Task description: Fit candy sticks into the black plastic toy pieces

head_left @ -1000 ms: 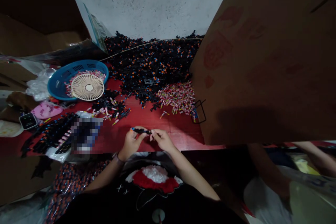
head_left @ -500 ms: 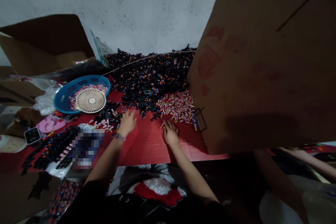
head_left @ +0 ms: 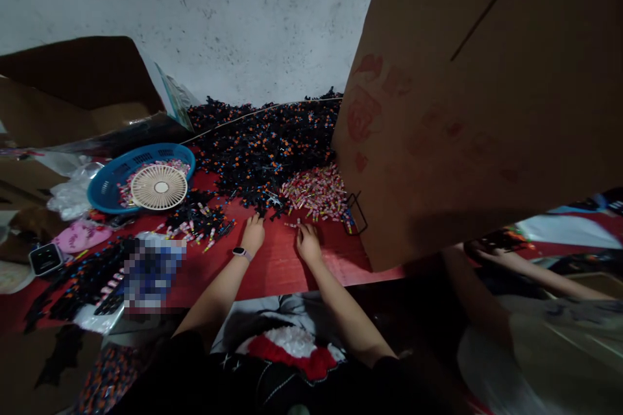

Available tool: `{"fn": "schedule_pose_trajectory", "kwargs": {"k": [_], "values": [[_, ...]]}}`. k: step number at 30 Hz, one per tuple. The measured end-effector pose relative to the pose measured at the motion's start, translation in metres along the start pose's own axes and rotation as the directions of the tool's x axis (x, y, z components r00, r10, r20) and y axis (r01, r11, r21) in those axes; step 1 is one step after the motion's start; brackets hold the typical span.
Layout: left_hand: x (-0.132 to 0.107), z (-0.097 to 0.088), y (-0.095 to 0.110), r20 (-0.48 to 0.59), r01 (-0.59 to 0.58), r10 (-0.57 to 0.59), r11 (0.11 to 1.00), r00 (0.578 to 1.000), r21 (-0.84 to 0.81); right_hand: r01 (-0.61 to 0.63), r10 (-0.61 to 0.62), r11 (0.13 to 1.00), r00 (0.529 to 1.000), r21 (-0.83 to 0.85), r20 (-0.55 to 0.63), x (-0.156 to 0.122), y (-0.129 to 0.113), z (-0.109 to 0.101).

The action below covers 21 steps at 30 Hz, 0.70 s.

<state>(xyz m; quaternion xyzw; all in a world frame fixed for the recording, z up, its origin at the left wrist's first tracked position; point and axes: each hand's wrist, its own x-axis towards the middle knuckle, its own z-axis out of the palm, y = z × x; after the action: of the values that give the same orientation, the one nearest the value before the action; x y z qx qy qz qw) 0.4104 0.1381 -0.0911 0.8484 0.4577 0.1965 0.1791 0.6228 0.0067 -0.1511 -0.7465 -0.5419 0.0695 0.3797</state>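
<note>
My left hand point(head_left: 254, 235), with a watch at the wrist, reaches to the near edge of a heap of small black plastic pieces point(head_left: 243, 149) with orange and blue tips. Its fingers are drawn together, and what they hold is too small to make out. Beside it, my right hand point(head_left: 308, 241) has its fingers curled down at the red tabletop point(head_left: 277, 266). A small pink-and-white piece point(head_left: 293, 225) is at its fingertips. Just beyond lies a pile of pink, white and yellow pieces point(head_left: 318, 191).
A large cardboard box point(head_left: 462, 110) walls off the right side. On the left are a blue basket point(head_left: 104, 185) with a cream round grille point(head_left: 160, 187), an open carton point(head_left: 82, 94) and a plastic bag point(head_left: 156, 272). A co-worker's arm point(head_left: 530, 272) shows at far right.
My left hand has moved right, from the small left pile to the front of the black heap. My right hand stays near the pink pile. The view has shifted slightly right.
</note>
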Motion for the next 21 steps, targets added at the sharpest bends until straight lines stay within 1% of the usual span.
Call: {"fn": "schedule_pose_trajectory", "kwargs": {"k": [3,6,10,13,15,18,21], "values": [[-0.035,0.002,0.002,-0.033,0.002,-0.005,0.996,0.999,-0.084,-0.021,0.021,1.0,1.0,0.001,0.001,0.0,-0.003,-0.001],[-0.065,0.0,0.004,-0.09,0.024,-0.042,0.981,0.995,-0.193,-0.06,0.06,0.998,0.998,-0.007,0.004,0.0,-0.005,-0.003],[-0.089,-0.011,0.005,-0.188,0.073,-0.152,0.926,0.97,-0.37,-0.108,0.108,0.994,0.994,-0.016,0.015,0.001,-0.007,-0.004],[-0.096,-0.022,0.004,-0.243,0.121,-0.282,0.845,0.928,-0.521,-0.149,0.15,0.989,0.989,-0.016,0.014,0.002,-0.01,-0.006],[-0.095,-0.028,0.003,-0.25,0.146,-0.374,0.767,0.893,-0.625,-0.169,0.169,0.985,0.986,-0.01,0.003,0.002,-0.012,-0.006],[-0.092,-0.036,0.004,-0.219,0.16,-0.477,0.632,0.851,-0.758,-0.174,0.174,0.985,0.985,0.016,-0.008,0.003,-0.016,-0.007],[-0.088,-0.044,0.006,-0.166,0.156,-0.526,0.514,0.834,-0.844,-0.176,0.177,0.983,0.984,0.055,-0.011,0.002,-0.017,-0.011]]}}
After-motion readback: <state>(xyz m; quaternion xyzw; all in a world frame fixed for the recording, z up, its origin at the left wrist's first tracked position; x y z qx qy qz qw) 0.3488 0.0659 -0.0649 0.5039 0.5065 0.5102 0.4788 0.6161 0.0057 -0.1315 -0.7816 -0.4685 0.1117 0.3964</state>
